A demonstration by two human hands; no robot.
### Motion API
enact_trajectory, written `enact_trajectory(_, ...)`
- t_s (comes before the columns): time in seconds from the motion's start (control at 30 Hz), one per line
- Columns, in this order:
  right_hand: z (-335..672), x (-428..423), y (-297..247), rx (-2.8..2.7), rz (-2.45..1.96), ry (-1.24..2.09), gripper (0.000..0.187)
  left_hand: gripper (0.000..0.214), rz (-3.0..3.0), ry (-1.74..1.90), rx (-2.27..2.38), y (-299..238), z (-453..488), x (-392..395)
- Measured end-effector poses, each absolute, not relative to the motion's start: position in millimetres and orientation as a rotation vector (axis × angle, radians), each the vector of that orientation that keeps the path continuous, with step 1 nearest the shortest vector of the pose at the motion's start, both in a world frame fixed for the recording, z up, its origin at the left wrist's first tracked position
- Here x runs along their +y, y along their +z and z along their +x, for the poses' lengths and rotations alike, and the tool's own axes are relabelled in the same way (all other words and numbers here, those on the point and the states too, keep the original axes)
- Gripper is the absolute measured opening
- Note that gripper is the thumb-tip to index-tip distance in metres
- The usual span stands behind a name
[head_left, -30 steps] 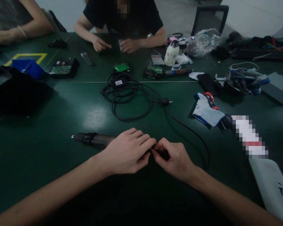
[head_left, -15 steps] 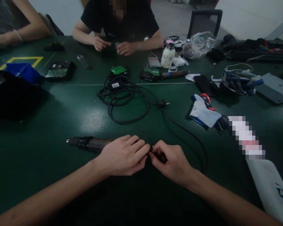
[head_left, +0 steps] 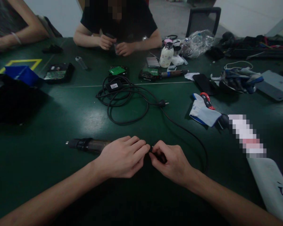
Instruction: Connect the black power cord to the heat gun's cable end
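An electric screwdriver (head_left: 91, 145) lies across the near part of the green table, its metal tip pointing left. My left hand (head_left: 125, 156) is closed over its rear half, hiding most of the body. At the screwdriver's right end, my right hand (head_left: 171, 159) pinches a small dark piece that looks like the plug end of a cable; the fingers cover most of it. The fingertips of both hands almost meet there. A black power cord (head_left: 129, 121) lies coiled beyond my hands, with a mains plug (head_left: 163, 103) and a labelled box (head_left: 113, 85). One strand curves down toward my right wrist.
White-blue gloves (head_left: 204, 111) and a white device (head_left: 269, 182) lie on the right. A dark bag (head_left: 11, 100) and blue bin (head_left: 22, 75) stand left. Circuit boards (head_left: 118, 71), another screwdriver (head_left: 172, 74) and a flowered bottle (head_left: 166, 56) sit farther back. Two people sit across.
My hands and the screwdriver stay in nearly the same place and grip. The view has shifted slightly. Across the table, a person's hand has risen a little.
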State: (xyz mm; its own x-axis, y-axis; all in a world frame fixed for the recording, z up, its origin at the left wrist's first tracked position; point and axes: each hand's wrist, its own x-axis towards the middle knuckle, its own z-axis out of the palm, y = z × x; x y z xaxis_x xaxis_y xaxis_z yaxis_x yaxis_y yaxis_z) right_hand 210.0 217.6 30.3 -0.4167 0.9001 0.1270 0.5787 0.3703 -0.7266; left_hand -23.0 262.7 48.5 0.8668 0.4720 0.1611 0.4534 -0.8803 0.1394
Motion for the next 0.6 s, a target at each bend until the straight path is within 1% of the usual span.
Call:
enact_trajectory(0.2,210.0,216.9,28.6,-2.092,-1.288,0.833,0.008,0.021,2.867,0.254,0.788,51.7,-22.5,263.6)
enact_trajectory(0.37,210.1,217.8,28.7,-2.106,-1.286,0.832,0.009,0.022,2.798,0.246,0.745,54.2,-23.2,264.9)
enact_trajectory(0.47,210.1,218.4,29.8,-2.106,-1.288,0.84,0.008,0.017,2.793,0.25,0.76,53.2,-23.7,266.1)
enact_trajectory(0.6,210.3,217.7,30.1,-2.093,-1.284,0.844,0.007,0.018,2.744,0.237,0.781,56.0,-24.0,268.5)
